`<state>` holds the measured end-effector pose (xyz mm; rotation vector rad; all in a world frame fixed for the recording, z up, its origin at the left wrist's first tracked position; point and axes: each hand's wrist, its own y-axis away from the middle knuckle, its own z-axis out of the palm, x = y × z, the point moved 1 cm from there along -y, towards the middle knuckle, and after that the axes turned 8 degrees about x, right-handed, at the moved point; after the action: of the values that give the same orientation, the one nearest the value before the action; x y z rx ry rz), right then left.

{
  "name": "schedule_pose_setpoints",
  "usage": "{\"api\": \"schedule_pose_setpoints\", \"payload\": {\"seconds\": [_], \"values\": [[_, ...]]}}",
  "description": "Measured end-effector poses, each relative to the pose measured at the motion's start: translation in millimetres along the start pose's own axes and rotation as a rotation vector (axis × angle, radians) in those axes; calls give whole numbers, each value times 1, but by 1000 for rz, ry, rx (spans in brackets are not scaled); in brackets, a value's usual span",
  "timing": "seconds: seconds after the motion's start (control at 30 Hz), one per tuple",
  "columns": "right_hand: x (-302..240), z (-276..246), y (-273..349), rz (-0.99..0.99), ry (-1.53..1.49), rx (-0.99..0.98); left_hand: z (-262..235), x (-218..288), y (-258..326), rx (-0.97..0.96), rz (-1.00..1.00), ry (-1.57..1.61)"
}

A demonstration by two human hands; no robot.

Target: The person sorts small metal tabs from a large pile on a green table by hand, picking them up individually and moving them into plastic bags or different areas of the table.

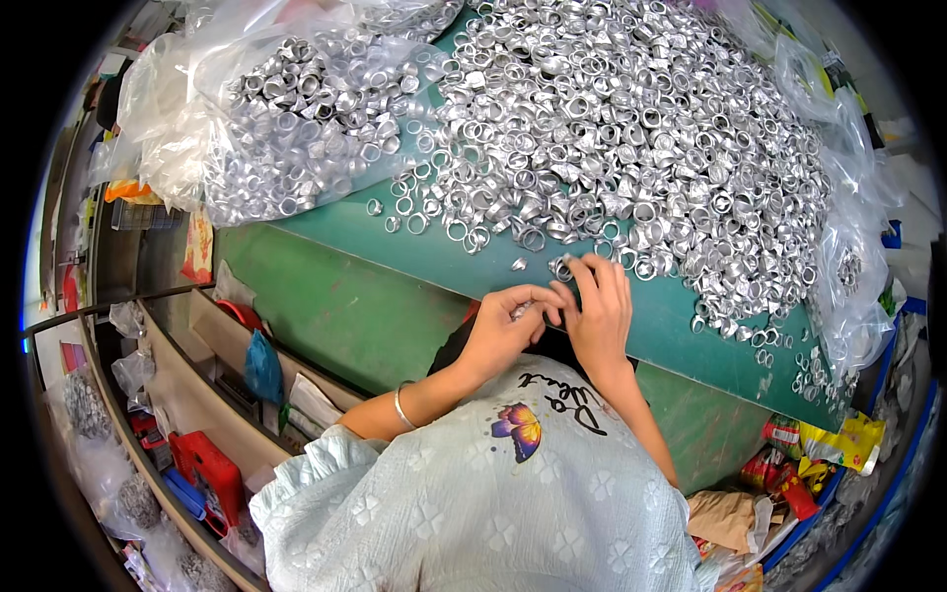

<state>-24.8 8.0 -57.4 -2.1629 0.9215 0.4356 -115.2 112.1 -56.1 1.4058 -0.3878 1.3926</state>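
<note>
A broad heap of silver metal rings (631, 128) covers the far part of a green table mat (414, 259). My left hand (508, 324), with a bangle (401, 407) on its wrist, is curled closed just over the mat's near edge. A bit of silver metal, seemingly a ring (520, 311), shows between its fingers. My right hand (600, 308) is beside it, thumb close to the left fingertips. Its fingertips pinch a silver ring (560, 267) at the heap's near edge. One small loose silver piece (519, 263) lies on the mat just left of that.
A clear plastic bag (296, 148) full of rings lies at the far left. More clear plastic (853, 247) borders the heap on the right. Below left are drawers with a red plastic holder (209, 474) and a blue bag (262, 367). Yellow packets (848, 444) lie at lower right.
</note>
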Motion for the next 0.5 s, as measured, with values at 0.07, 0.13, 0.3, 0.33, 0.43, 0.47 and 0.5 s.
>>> {"api": "schedule_pose_setpoints", "payload": {"seconds": [0.07, 0.13, 0.3, 0.33, 0.43, 0.47, 0.5], "values": [[7, 2, 8, 20, -51, 27, 0, 4, -6, 101, 413, -437], [12, -2, 10, 51, -24, 72, 5, 12, -12, 186, 607, -772], [19, -21, 12, 106, 176, 55, 10, 10, -30, 149, 686, -1035], [20, -26, 13, 134, 229, 41, 9, 7, -33, 127, 695, -1072], [20, -34, 12, 156, 191, 39, 8, 4, -40, 113, 831, -802], [19, -36, 10, 150, 179, 60, 8, 6, -39, 58, 501, -530], [17, -36, 7, 127, 175, 72, 7, 10, -34, 6, 173, -257]]}}
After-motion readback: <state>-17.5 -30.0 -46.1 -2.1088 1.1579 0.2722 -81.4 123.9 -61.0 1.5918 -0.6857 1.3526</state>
